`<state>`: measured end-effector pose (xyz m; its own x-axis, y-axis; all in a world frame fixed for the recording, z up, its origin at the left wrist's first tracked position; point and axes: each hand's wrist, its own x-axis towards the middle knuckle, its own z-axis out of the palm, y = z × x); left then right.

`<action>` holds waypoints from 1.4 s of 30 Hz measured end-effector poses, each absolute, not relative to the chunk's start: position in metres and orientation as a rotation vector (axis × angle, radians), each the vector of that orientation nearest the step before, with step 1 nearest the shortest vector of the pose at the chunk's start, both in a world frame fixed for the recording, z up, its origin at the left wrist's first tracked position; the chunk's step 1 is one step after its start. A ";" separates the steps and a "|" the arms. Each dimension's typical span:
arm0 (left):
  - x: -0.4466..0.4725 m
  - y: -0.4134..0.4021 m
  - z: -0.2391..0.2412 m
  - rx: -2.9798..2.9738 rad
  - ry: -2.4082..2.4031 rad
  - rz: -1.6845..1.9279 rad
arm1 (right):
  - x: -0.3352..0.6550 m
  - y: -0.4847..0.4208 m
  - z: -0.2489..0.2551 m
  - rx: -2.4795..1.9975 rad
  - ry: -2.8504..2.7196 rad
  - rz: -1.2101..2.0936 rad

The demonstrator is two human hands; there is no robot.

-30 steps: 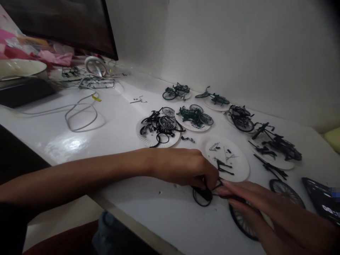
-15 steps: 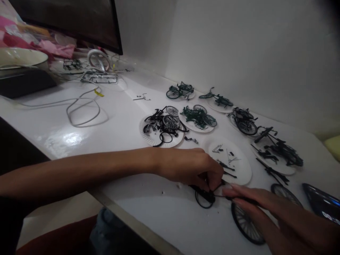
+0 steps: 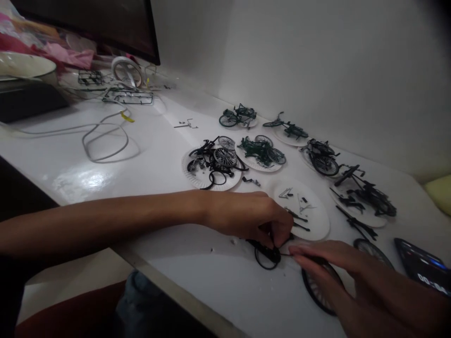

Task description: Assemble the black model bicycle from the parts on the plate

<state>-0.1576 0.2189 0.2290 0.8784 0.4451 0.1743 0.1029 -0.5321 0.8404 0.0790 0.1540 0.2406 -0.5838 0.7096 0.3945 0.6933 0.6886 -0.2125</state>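
My left hand [image 3: 244,218] reaches in from 9 o'clock, fingers curled and pinched onto a small black model-bicycle part [image 3: 267,257], a loop with a thin rod whose long axis runs toward 3 o'clock. The part sits at that hand's 5 o'clock, nearer it than the other. My right hand [image 3: 362,284] is nearly closed at the rod; grip unclear. Below it, a spoked wheel [image 3: 314,291]; at 1 o'clock, a paper plate [image 3: 313,197] of parts.

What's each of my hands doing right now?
Left hand: closed, pinching a black model bicycle part.
Right hand: closed, apparently holding a thin black rod.
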 end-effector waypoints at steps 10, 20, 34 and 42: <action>-0.156 0.219 0.228 2.141 0.421 0.475 | 0.087 0.165 0.241 -0.848 -2.644 0.098; -0.157 0.218 0.231 2.139 0.430 0.452 | 0.070 0.160 0.245 -1.098 -2.496 0.099; -0.156 0.216 0.232 2.126 0.440 0.441 | 0.065 0.151 0.239 -1.261 -2.257 0.150; -0.157 0.216 0.232 2.135 0.451 0.429 | 0.062 0.155 0.243 -1.235 -2.252 0.552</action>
<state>-0.1565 0.2157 0.2321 0.8741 0.4661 0.1366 0.1600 -0.5419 0.8251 0.0620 0.1552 0.2428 -0.4572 0.8571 0.2373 0.6502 0.5042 -0.5683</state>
